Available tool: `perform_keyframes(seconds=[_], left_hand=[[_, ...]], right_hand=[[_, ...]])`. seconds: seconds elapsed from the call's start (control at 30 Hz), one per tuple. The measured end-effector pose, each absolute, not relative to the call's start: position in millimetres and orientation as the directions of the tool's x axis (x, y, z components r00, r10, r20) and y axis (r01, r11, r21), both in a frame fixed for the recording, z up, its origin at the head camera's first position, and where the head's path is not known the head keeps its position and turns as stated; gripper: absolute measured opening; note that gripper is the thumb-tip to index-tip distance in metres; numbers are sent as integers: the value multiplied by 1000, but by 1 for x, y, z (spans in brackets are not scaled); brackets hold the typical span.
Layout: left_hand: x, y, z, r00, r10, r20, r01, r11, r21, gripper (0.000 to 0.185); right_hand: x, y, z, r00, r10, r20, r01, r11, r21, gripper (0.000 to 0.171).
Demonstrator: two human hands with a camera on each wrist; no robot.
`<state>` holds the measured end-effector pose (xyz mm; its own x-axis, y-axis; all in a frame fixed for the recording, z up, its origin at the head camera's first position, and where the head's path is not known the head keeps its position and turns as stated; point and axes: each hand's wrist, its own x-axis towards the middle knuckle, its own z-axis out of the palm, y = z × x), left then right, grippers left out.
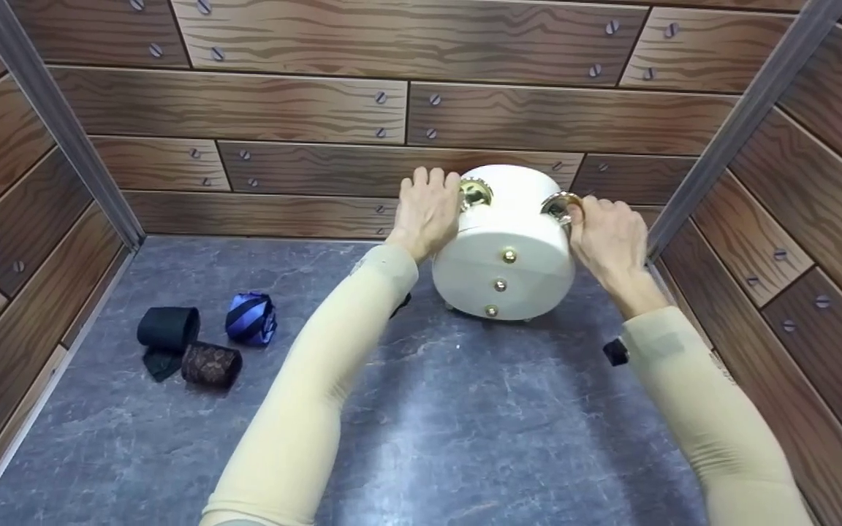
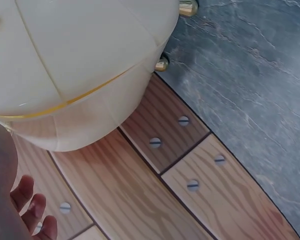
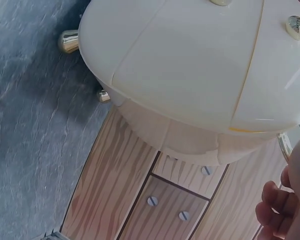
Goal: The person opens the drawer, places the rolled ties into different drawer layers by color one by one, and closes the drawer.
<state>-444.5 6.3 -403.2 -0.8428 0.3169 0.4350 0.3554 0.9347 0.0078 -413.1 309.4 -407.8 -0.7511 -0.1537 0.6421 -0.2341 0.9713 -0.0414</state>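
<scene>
We see both arms stretched forward in pale cream sleeves, reaching to a round white box (image 1: pixel 506 248) that stands on small gold feet at the far end of the grey stone-patterned floor (image 1: pixel 457 431), close against the wood-plank back wall (image 1: pixel 304 109); the box faces us with three gold knobs in a column down its front.

The left hand (image 1: pixel 428 208) lies on the box's left upper side, wrist bent up and fingers laid over the top edge by a gold ring handle (image 1: pixel 475 193); whether the fingers actually curl round that handle we cannot tell (the left wrist view shows only fingertips (image 2: pixel 34 210) beside the box's pale shell). The right hand (image 1: pixel 607 237) sits at the box's right side, its thumb and fingers closed about the right gold ring handle (image 1: pixel 560 206); in the right wrist view its fingers (image 3: pixel 275 212) are curled just beside the box's wall.

Well apart on the left of the floor lie three rolled ties close together: a black one (image 1: pixel 167 330), a brown patterned one (image 1: pixel 210 364) touching it, and a blue striped one (image 1: pixel 251 318) just beside them; plank walls close in on both sides.
</scene>
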Motion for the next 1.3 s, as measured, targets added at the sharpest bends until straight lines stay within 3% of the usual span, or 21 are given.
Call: perform_keyframes(seconds=[0.37, 0.83, 1.3], left_hand=[[-441, -16, -410, -824, 305, 478, 344, 939, -6, 34], [-431, -44, -416, -812, 269, 519, 311, 950, -6, 35], [-424, -71, -419, -796, 237, 556, 303, 952, 28, 33]], right_hand=[[-418, 291, -416, -736, -171, 655, -239, 971, -14, 51], [-424, 265, -422, -715, -200, 670, -290, 957, -24, 46], [-426, 239, -421, -707, -251, 662, -305, 952, 36, 46]])
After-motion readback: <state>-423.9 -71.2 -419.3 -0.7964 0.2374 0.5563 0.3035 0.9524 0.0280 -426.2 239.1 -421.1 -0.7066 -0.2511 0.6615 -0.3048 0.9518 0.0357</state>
